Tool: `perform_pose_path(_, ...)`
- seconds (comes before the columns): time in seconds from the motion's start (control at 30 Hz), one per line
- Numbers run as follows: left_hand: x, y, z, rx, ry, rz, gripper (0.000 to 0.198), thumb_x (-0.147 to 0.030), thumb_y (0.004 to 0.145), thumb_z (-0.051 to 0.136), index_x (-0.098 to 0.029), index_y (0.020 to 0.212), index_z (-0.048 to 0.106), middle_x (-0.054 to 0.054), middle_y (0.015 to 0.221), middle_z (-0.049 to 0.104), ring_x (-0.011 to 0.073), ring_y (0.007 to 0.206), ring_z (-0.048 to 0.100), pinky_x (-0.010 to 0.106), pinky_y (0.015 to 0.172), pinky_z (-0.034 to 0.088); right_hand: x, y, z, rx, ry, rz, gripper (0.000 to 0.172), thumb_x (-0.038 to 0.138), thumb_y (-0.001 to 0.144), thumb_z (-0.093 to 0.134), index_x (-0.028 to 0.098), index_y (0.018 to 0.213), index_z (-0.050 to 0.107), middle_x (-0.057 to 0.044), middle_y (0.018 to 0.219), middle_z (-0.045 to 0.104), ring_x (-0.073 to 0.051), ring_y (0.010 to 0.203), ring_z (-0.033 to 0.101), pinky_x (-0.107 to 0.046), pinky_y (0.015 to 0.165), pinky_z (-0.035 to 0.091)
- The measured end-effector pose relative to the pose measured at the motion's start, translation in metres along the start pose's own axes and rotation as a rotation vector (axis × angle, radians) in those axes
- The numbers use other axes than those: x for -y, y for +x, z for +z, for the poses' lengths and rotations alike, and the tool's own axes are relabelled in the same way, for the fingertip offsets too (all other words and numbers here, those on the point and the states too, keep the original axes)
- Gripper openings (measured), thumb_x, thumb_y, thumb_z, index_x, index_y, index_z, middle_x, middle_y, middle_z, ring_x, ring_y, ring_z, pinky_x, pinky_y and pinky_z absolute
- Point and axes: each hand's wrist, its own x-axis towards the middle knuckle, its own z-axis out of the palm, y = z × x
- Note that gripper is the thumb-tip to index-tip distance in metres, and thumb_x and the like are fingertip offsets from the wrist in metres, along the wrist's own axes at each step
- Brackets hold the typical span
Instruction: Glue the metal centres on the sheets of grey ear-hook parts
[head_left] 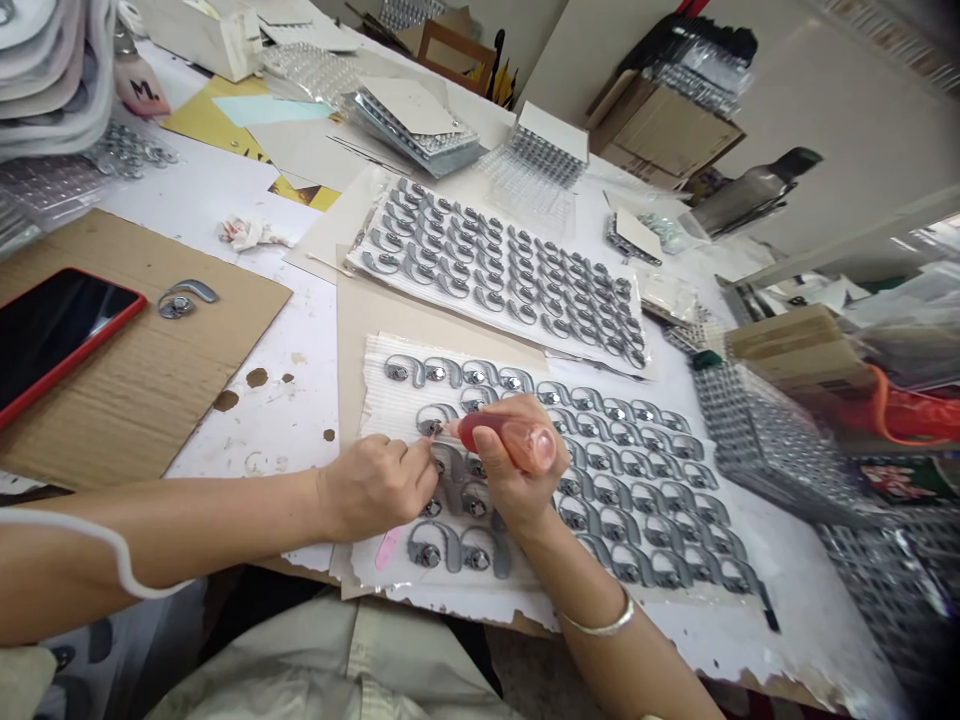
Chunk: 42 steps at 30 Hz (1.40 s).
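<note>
My right hand (517, 465) is wrapped round a translucent red squeeze bottle (499, 437), its narrow tip pointing left at a grey ear-hook piece (435, 420). Close to that tip, my left hand (382, 488) is closed, fingertips pressed together at the lower edge of the same piece. What they pinch, if anything, is hidden. Rows of similar grey ear-hook pieces with shiny round ends lie on a white ribbed sheet (379, 400) beneath both hands. My right hand covers part of the rows. A small pink strip (388, 548) lies by the sheet's lower left.
Behind stands a second sheet full of ear-hook pieces (495, 260). To the left, a red-cased phone (67, 330) and a single ear-hook piece (184, 298) rest on cardboard (217, 370). Stacked clear trays (772, 440) line the right side. A crumpled tissue (251, 233) lies at back left.
</note>
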Motion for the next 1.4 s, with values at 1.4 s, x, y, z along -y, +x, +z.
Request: perform_pose_path(1.4,0.0056,0.0005,-0.0022,-0.006,-0.076,-0.007,0.014,-0.004,0.087,0.046,-0.006,0.087,0.06,0.011,0.076,0.069,0.0169,0.059,0.066,0.026,0.047,0.052,-0.0011,0.0026,0.001,-0.057,-0.016,-0.002,0.009,0.023,0.081,0.062,0.021,0.073,0.062,-0.002,0.071,0.062,-0.015,0.065,0.056,-0.033,0.061,0.047)
